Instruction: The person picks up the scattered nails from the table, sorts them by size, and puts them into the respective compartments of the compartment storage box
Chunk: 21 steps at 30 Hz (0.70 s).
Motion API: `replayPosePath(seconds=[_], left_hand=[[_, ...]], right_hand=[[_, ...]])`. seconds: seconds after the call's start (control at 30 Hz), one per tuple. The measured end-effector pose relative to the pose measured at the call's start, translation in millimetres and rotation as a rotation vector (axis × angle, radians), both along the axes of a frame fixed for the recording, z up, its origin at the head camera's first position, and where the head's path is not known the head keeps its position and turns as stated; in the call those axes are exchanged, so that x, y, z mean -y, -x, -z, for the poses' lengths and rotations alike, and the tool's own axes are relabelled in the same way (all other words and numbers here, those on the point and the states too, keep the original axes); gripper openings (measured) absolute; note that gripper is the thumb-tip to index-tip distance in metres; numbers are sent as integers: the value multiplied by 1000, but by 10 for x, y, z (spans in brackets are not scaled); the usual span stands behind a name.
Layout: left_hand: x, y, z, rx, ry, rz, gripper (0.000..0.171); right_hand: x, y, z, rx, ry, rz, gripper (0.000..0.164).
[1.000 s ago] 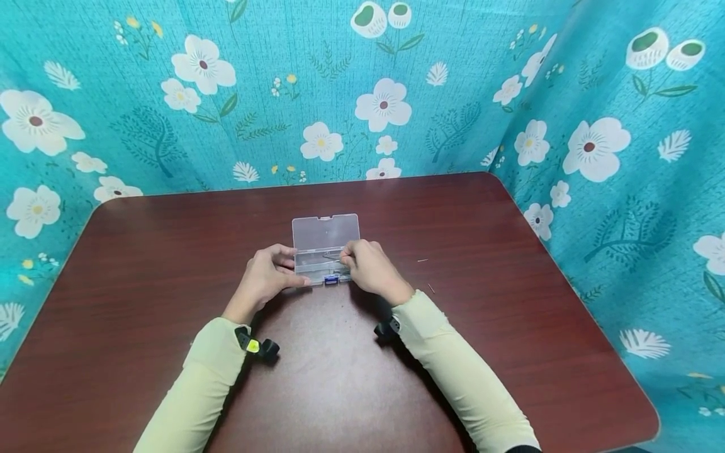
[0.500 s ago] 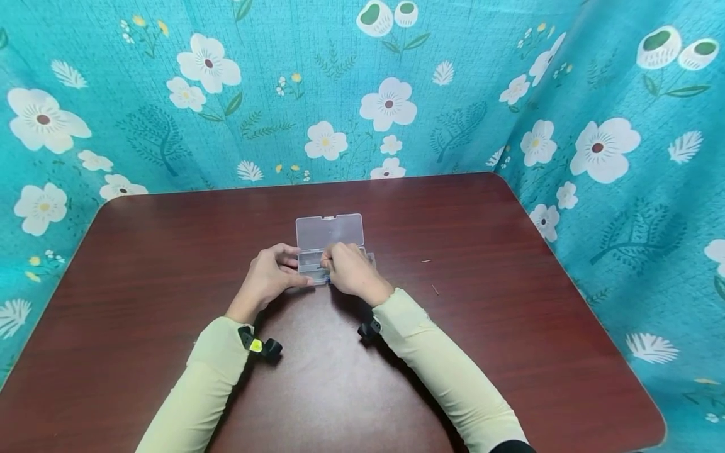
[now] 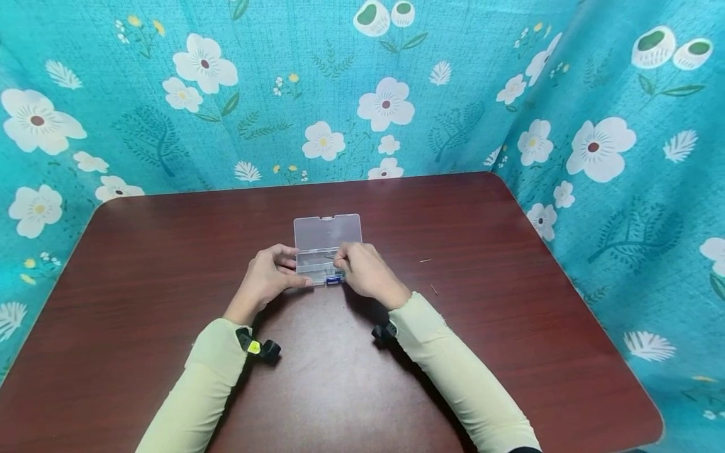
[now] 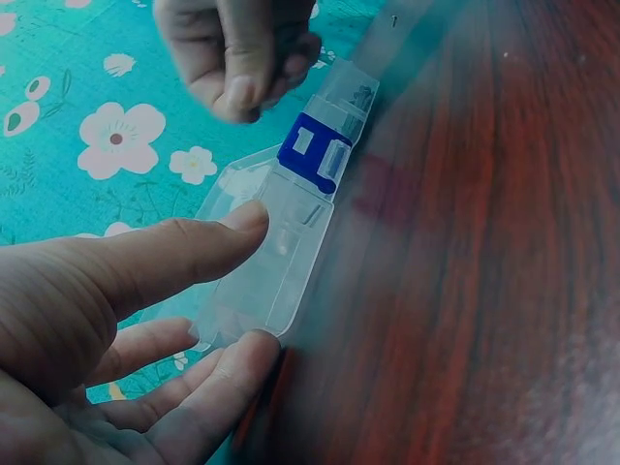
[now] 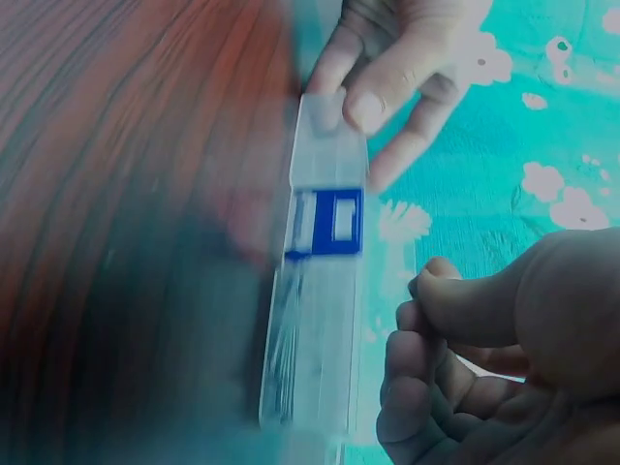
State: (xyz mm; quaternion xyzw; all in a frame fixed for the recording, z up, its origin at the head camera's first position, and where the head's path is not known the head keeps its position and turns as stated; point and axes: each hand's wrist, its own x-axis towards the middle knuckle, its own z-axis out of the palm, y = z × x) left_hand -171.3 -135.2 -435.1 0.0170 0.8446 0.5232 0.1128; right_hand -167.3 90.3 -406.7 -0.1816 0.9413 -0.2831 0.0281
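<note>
A clear plastic box (image 3: 310,268) stands on the table with its lid (image 3: 326,232) raised at the back and a blue latch (image 5: 337,223) at the front. My left hand (image 3: 265,277) grips the box's left end, thumb at the front edge. Over the right half is my right hand (image 3: 367,272), its thumb and index finger pinched together. A small dark tip shows between those fingertips in the right wrist view, seemingly a thin metal piece (image 5: 415,287), mostly hidden. Several thin nail-like pins (image 5: 284,363) lie in the right part of the box.
Two more thin pins lie on the table to the right, one farther back (image 3: 425,260) and another pin (image 3: 433,289) nearer. The dark red-brown table (image 3: 170,251) has a floral blue curtain (image 3: 272,94) behind it and another along its right side.
My right hand moved left over the middle of the box, then came back to the right half, uncovering the blue latch again. The left hand has kept its grip on the box.
</note>
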Motion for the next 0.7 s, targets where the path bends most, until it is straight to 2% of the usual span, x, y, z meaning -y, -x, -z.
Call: replayPosePath(seconds=[0.4, 0.7], left_hand=[[-1, -11, 35, 6, 8, 4, 76], [-3, -12, 6, -12, 39, 10, 73]], right_hand=[[-522, -129, 94, -47, -8, 72, 12], [-843, -251, 100, -29, -36, 138, 10]])
